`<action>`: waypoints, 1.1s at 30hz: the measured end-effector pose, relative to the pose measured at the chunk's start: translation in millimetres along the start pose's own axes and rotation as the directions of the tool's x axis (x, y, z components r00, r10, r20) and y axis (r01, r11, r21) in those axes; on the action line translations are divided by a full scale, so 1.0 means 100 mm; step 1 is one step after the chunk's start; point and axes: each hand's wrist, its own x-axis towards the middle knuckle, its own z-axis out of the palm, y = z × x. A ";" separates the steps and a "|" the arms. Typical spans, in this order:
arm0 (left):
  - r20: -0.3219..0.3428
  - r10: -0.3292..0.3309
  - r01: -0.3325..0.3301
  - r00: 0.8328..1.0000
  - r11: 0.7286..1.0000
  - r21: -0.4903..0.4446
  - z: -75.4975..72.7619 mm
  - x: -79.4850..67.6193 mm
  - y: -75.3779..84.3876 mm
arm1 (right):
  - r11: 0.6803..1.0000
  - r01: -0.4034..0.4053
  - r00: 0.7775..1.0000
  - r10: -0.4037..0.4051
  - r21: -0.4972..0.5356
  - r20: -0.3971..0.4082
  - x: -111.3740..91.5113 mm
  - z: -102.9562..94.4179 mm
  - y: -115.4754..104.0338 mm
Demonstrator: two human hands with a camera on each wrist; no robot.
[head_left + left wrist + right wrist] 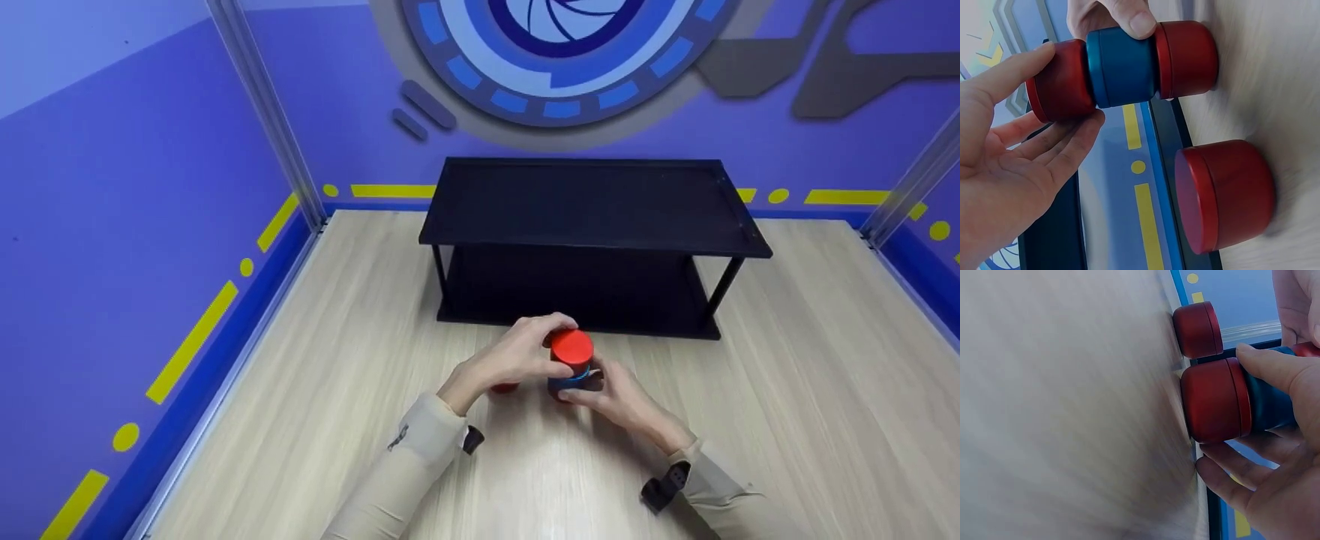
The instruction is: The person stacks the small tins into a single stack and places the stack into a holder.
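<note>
Three small round metal tins stand in a column on the table. My left hand [517, 351] grips the top red tin [1064, 81], thumb on one side and fingers on the other. Against its underside is a blue tin [1123, 67], which my right hand [626, 397] holds with thumb and fingers on opposite sides. The bottom red tin [1213, 402] stands under the blue one, with lower fingers of the right hand close beside it. Another red tin [1230, 194] stands apart on the table, mostly hidden behind the left hand in the head view.
A black two-tier shelf [592, 206] stands behind the hands, its lower board on the wooden table [360, 360]. Blue printed panels [150, 225] wall the table at the back and both sides. Dark wrist devices [666, 486] sit at both cuffs.
</note>
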 end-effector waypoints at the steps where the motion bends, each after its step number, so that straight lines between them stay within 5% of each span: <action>1: 0.005 0.001 -0.001 1.000 1.000 0.001 0.00 0.00 0.00 | 1.000 -0.002 1.000 0.002 -0.003 0.002 0.00 0.00 0.00; 18: 0.045 0.037 -0.037 0.998 0.999 0.006 -0.06 -0.08 -0.10 | 1.000 0.009 1.000 -0.009 -0.016 0.003 0.03 -0.01 0.00; 24: 0.045 -0.047 0.047 0.998 0.999 0.007 -0.17 -0.20 -0.28 | 1.000 -0.001 1.000 0.001 -0.018 -0.002 0.03 0.00 0.00; 33: 0.121 -0.188 0.191 0.975 0.981 -0.014 -0.19 -0.41 -0.68 | 0.999 -0.036 0.999 0.036 -0.005 0.001 0.01 0.00 0.01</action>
